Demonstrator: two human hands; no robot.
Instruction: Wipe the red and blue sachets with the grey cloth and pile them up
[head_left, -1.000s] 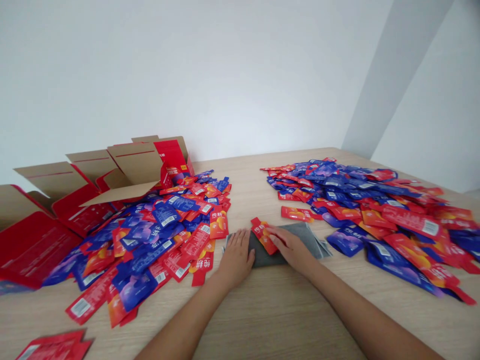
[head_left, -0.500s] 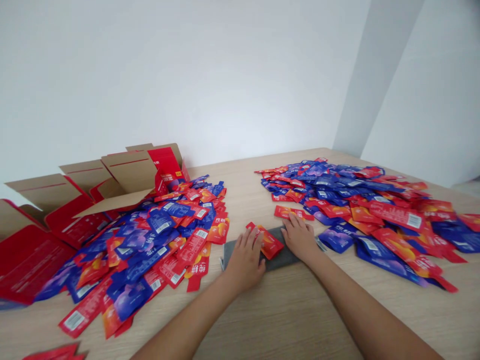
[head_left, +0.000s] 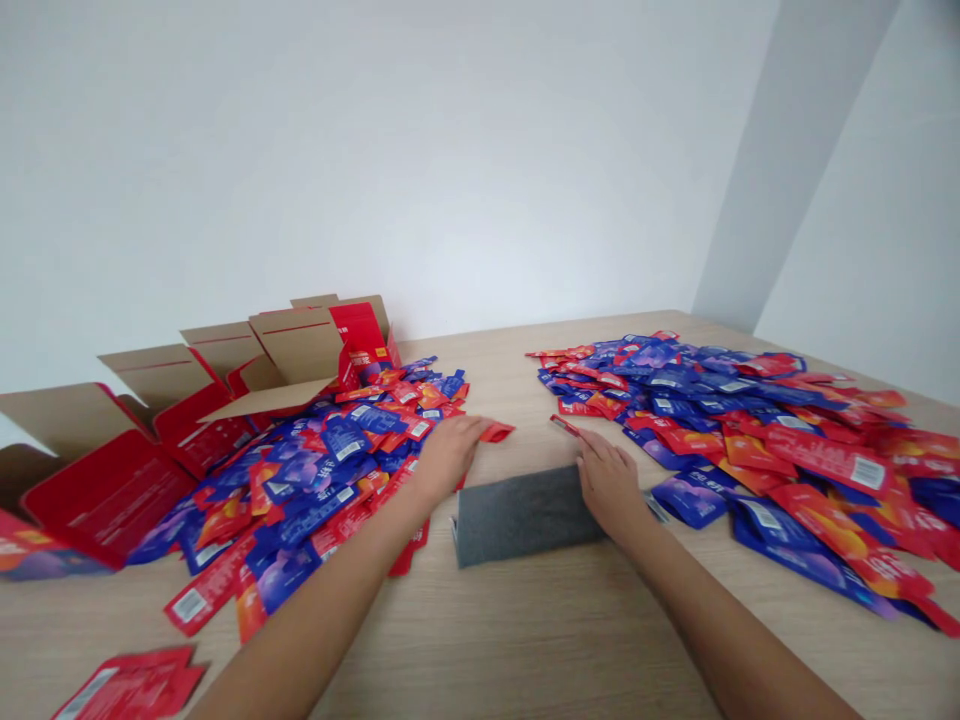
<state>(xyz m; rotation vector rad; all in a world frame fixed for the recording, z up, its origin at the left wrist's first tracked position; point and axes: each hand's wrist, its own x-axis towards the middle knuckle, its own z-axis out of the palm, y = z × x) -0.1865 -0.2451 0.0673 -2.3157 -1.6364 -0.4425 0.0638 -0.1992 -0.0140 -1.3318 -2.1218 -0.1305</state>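
My left hand [head_left: 450,455] is closed on a red sachet [head_left: 497,432] at the right edge of the left heap of sachets [head_left: 322,460]. The sachet's red end sticks out to the right of my fingers. Above the far right corner of the folded grey cloth [head_left: 525,515], my right hand [head_left: 609,478] pinches another red sachet [head_left: 565,425], tilted and seen nearly edge-on. The cloth lies flat between my forearms, with its right end partly hidden by my right hand.
Open red cardboard boxes [head_left: 97,490] stand in a row on the left, flaps up. A large heap of red and blue sachets [head_left: 720,400] covers the right side of the wooden table [head_left: 525,640]. Several red sachets [head_left: 127,685] lie at the near left. A white wall rises behind.
My left hand has moved left and away from the cloth, taking the red sachet that lay on it. My right hand has lifted the red sachet that was lying beyond the cloth.
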